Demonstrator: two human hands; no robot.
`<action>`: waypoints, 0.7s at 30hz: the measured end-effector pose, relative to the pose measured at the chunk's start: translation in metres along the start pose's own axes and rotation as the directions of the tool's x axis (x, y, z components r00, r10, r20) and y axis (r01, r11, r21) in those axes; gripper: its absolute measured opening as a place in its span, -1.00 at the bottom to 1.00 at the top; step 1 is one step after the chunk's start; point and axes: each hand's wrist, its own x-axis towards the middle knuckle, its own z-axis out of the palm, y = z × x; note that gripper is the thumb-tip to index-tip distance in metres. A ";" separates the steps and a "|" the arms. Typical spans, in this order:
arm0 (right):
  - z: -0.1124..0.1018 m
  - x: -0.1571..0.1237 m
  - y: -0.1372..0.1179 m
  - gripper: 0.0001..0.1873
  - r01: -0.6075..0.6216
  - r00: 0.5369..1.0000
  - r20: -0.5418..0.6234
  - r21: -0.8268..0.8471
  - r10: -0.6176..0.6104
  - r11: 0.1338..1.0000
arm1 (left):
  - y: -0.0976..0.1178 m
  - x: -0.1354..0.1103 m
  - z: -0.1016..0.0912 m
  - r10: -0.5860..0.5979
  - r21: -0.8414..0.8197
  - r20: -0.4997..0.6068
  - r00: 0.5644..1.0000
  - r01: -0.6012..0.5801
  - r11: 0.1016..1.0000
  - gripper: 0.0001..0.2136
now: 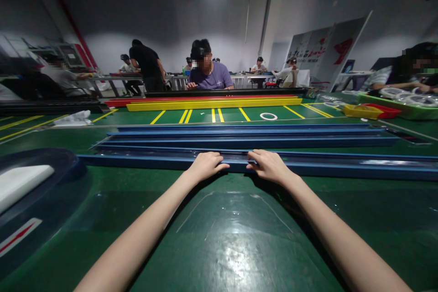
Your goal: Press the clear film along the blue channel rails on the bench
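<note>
A long blue plastic channel lies across the green table in front of me. My left hand grips it near the middle, with the fingers over its top and the thumb along the near wall. A short gap to the right, my right hand holds the same channel in much the same way, fingers curled over the near edge. Parts of the fingertips are hidden inside the channel. Glossy, see-through patches show in its trough. Just behind it, more blue channels lie roughly parallel.
Yellow and red channels lie farther back, before a seated person. A white ring rests on the table. A dark round object stands at left. Yellow and green trays sit at right.
</note>
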 end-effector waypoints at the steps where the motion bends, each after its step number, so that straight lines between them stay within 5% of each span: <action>1: -0.001 0.000 0.000 -0.77 0.001 1.000 0.004 -0.009 -0.001 1.000 | 0.000 0.000 0.000 0.004 0.007 0.007 1.000 -0.004 1.000 -0.61; 21: -0.022 -0.022 0.043 -0.73 -0.217 0.959 0.185 -0.007 0.215 0.976 | 0.001 0.001 0.004 0.099 0.054 -0.035 0.995 -0.097 0.994 -0.71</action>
